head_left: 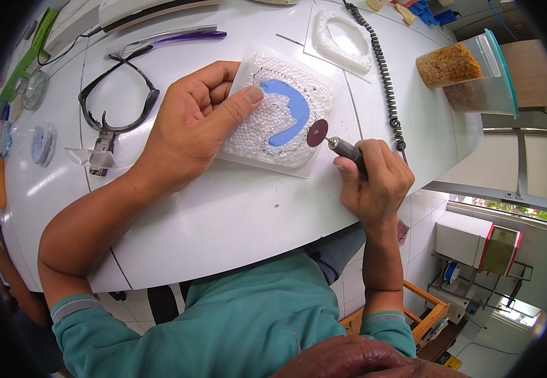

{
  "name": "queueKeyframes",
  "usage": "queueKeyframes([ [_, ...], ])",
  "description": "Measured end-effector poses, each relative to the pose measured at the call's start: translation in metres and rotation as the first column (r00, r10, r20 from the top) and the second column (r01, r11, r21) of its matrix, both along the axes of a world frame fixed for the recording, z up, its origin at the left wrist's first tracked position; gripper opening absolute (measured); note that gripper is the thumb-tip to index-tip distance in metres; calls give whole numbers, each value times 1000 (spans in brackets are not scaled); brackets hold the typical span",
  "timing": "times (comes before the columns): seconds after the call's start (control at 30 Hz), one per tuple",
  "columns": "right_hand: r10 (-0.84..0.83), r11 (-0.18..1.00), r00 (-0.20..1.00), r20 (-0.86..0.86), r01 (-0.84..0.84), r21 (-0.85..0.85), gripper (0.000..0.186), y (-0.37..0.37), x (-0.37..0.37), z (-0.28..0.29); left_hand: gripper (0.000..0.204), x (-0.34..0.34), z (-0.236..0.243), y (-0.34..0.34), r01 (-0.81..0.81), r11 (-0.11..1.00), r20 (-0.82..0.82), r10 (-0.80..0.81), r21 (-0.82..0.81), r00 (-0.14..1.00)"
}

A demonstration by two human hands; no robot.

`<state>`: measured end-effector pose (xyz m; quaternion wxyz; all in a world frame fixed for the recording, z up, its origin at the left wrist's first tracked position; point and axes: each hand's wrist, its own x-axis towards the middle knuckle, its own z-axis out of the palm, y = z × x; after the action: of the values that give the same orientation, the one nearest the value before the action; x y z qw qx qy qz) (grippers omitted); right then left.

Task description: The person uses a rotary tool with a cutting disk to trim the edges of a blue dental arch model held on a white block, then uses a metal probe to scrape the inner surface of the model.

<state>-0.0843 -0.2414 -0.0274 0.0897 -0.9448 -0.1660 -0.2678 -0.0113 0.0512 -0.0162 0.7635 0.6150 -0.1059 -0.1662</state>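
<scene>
My left hand [191, 120] grips the left edge of a square clear plastic sheet [324, 104] with its thumb on top. Moulded over the sheet's middle is a bumpy white pebbled area [248, 129]. A blue horseshoe-shaped piece [298, 110] shows within it, and dark dashed lines run around it. In my right hand [377, 176] is a grey rotary handpiece [347, 150], held like a pen. Its dark red cutting disc [317, 133] sits at the right side of the pebbled area; whether it touches the sheet I cannot tell.
Black head-worn glasses [119, 94] lie left of my left hand, beneath a purple-handled brush [191, 36]. Behind the sheet is another white moulded sheet [343, 41]. A coiled black cord [384, 69] runs down the table's right side, near a tub of amber granules [450, 66].
</scene>
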Motion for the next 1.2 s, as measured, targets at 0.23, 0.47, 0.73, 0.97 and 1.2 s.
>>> queueKeyframes([
  [0.23, -13, 998, 999, 31, 11, 56, 54, 1, -1, 0, 37, 1, -3, 1, 11, 1000, 6, -11, -20, 1000],
  [0.47, -23, 999, 999, 30, 22, 40, 53, 2, 0, 1, 35, 0, -2, 1, 8, 1000, -3, -8, -25, 1000],
  [0.73, -20, 1000, 1000, 19, 20, 17, 52, 1, 0, 0, 36, 0, 0, 1, 11, 1000, -3, -11, -22, 1000],
  [0.97, -22, 1000, 1000, 20, 21, 20, 52, 2, 1, 0, 38, 1, 0, 3, 30, 999, -4, -30, -11, 1000],
  [1.2, -15, 999, 1000, 18, 14, 52, 52, 1, 1, 0, 38, 0, -1, 1, 15, 1000, 4, -15, -20, 1000],
])
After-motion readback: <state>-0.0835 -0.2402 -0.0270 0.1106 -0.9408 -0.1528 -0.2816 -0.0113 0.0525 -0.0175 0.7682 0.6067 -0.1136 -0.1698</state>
